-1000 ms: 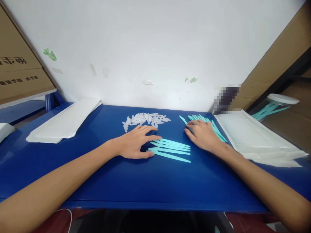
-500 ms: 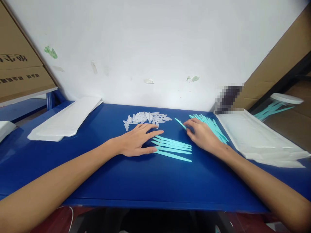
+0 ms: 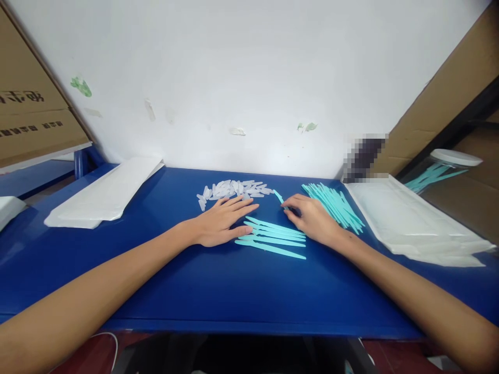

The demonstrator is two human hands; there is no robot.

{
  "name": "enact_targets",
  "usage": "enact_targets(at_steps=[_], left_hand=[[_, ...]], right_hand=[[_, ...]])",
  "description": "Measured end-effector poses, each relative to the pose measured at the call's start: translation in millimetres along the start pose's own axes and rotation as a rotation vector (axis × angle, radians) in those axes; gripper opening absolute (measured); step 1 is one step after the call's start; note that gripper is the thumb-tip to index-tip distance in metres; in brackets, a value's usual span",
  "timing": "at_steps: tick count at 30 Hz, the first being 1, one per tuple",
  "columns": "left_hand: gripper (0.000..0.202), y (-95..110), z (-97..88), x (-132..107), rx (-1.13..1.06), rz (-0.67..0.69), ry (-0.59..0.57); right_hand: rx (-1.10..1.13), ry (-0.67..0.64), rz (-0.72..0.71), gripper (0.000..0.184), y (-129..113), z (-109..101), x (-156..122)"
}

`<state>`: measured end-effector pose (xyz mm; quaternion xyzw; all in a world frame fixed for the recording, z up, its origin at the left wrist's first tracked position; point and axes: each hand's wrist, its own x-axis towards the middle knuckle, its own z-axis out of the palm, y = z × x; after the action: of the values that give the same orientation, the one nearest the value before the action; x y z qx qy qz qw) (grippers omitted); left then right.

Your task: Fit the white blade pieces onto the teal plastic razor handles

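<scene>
My left hand (image 3: 222, 224) lies palm down with its fingers spread. Its thumb rests over the left ends of a row of several slim turquoise plastic sticks (image 3: 278, 240), shaped like eyebrow razor handles. The fingertips come close to a pile of small translucent plastic pieces (image 3: 230, 188). Pinched between thumb and fingers of my right hand (image 3: 312, 215) is one more turquoise plastic stick (image 3: 278, 196), its far end pointing up and left toward that pile; the rest is hidden by the hand. A larger heap of the same turquoise sticks (image 3: 335, 205) lies just behind and right of this hand.
White plastic packages (image 3: 417, 218) lie at the right, and another white package (image 3: 113, 189) at the left of the blue table (image 3: 218, 296). A lidded clear jar (image 3: 440, 169) holds turquoise sticks. Cardboard (image 3: 35, 119) stands far left; a white wall (image 3: 234, 78) borders the back.
My right hand has moved left with the stick, away from the heap and nearer the translucent pieces. The left thumb has shifted slightly up, uncovering more of the row's left ends.
</scene>
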<state>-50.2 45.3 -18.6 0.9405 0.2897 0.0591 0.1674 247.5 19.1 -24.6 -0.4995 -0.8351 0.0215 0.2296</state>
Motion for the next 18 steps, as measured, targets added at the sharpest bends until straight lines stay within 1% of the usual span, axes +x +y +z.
enact_targets(at_steps=[4, 8, 14, 16, 18], left_hand=[[0.069, -1.5, 3.1, -0.2, 0.015, -0.025, 0.031], [0.070, -1.5, 4.3, -0.3, 0.004, -0.005, 0.044], [0.068, 1.6, 1.7, -1.3, -0.028, 0.029, 0.045], [0.064, 2.6, 0.7, -2.0, -0.019, 0.045, 0.032], [0.061, 3.0, 0.0, -2.5, -0.001, 0.054, 0.024]], right_hand=[[0.057, -0.027, -0.006, 0.025, -1.2, -4.7, -3.6], [0.140, -0.044, 0.022, 0.024, -7.9, -8.0, -7.7], [0.230, -0.104, -0.082, 0.025, -30.6, -8.5, -8.6], [0.152, -0.084, -0.039, 0.028, -29.4, -10.7, -8.1], [-0.068, -0.030, 0.086, 0.032, -20.0, -14.9, -7.2]])
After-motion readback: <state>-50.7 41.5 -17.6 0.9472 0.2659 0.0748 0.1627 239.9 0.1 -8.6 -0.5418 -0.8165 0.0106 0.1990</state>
